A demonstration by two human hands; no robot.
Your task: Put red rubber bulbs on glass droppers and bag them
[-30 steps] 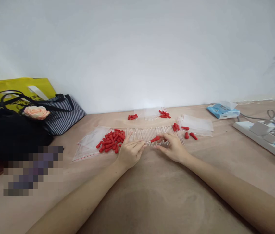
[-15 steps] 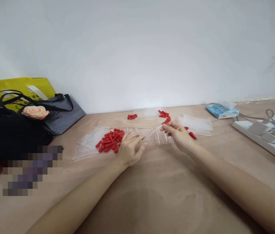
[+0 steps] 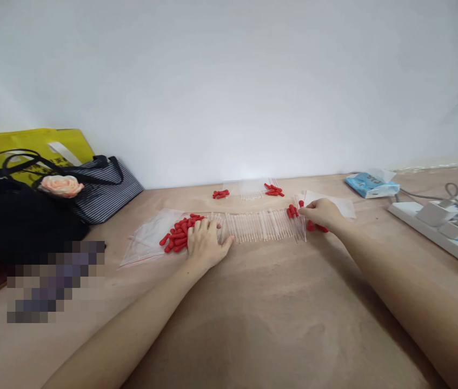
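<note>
A row of thin clear glass tubes [image 3: 253, 227] lies side by side on the table. At its right end lie a few droppers with red rubber bulbs [image 3: 292, 211]. My right hand [image 3: 323, 213] pinches another dropper [image 3: 301, 204] just beside them, its red bulb showing at the fingertips. Left of the row is a pile of loose red rubber bulbs [image 3: 178, 236]. My left hand [image 3: 205, 244] lies over the pile's right edge and the row's left end, fingers stretched and thumb apart. Its fingertips touch or hover at the bulbs; I cannot tell which.
Clear zip bags [image 3: 141, 243] lie under and left of the pile, with more bags [image 3: 344, 206] behind my right hand. Small groups of red bulbs [image 3: 274, 190] sit near the wall. A tissue pack [image 3: 370, 185] and power strip [image 3: 439, 232] stand right; bags [image 3: 107, 189] stand left.
My right hand has moved right with the dropper, from above the tubes to the row's right end. My left hand has slid slightly left, onto the bulb pile.
</note>
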